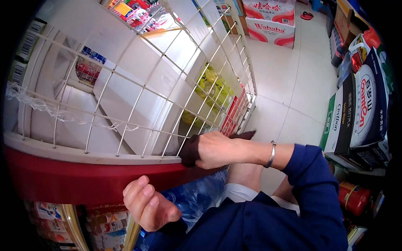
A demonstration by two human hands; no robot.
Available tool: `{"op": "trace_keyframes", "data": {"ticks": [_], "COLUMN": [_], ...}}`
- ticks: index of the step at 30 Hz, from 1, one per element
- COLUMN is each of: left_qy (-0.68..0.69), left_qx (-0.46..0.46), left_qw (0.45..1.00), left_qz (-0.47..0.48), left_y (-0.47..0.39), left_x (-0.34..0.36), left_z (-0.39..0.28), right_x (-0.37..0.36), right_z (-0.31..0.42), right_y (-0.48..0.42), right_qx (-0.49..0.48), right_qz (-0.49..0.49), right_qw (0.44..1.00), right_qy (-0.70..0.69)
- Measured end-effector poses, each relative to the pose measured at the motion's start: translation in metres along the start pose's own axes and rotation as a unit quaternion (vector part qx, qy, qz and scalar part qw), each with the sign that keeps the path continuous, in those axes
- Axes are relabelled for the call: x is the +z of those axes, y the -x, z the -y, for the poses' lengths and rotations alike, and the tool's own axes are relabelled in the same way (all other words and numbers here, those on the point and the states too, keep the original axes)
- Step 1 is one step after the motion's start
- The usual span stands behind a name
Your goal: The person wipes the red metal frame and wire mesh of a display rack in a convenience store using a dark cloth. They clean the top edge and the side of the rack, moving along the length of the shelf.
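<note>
My right hand (215,149), with a metal bangle at the wrist, is closed around a dark brown cloth (189,152). The cloth lies against the lower rail (94,157) of a white wire grid, and one end of it sticks out past my hand. Below that rail runs a dark red panel (91,178). In front of the panel my left hand (150,204) is held palm up, fingers loosely curled and nothing in it. Behind the wires are white panels (128,97) and a yellow-green plastic package (213,84), partly covered by the grid.
Drink cartons (270,29) are stacked on the tiled floor (273,84) ahead. More water cartons (367,103) and a red cylinder (353,199) line the right side. Plastic-wrapped blue bottles (198,194) sit by my legs. Bottled drinks (106,226) stand below the red panel.
</note>
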State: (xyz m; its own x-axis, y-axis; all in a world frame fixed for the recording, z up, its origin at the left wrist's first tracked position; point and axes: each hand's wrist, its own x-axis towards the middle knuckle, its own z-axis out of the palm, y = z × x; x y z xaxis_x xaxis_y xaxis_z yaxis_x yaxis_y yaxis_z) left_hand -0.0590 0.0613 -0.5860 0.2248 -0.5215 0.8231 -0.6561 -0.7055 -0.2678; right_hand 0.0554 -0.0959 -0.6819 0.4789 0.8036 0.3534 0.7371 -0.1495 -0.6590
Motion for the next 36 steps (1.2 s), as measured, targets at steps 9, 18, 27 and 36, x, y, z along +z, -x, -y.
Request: {"op": "trace_keyframes", "data": {"ticks": [9,18,27,36], "left_qy": [-0.235,-0.326,-0.328,-0.323], "left_qx": [-0.048,-0.035,-0.011,0.012], "left_qw": [0.968,0.944,0.943,0.943], "left_qz": [0.070,0.042,0.060,0.074], "left_y": [0.010,0.026,0.023,0.025], "left_x": [-0.039,-0.008,-0.013,-0.015], "left_z": [-0.011,0.011,0.011,0.014], "right_x": [0.020,0.010,0.026,-0.005], "right_z": [-0.007,0.013,0.028,0.006], "right_y": [0.040,0.046,-0.002,-0.007], "right_qx": [0.039,-0.003,0.029,-0.058], "right_qz": [-0.138,-0.143,-0.157,-0.083], "right_qw": [0.990,0.930,0.781,0.988], "right_qy": [0.001,-0.339,-0.604,-0.119]}}
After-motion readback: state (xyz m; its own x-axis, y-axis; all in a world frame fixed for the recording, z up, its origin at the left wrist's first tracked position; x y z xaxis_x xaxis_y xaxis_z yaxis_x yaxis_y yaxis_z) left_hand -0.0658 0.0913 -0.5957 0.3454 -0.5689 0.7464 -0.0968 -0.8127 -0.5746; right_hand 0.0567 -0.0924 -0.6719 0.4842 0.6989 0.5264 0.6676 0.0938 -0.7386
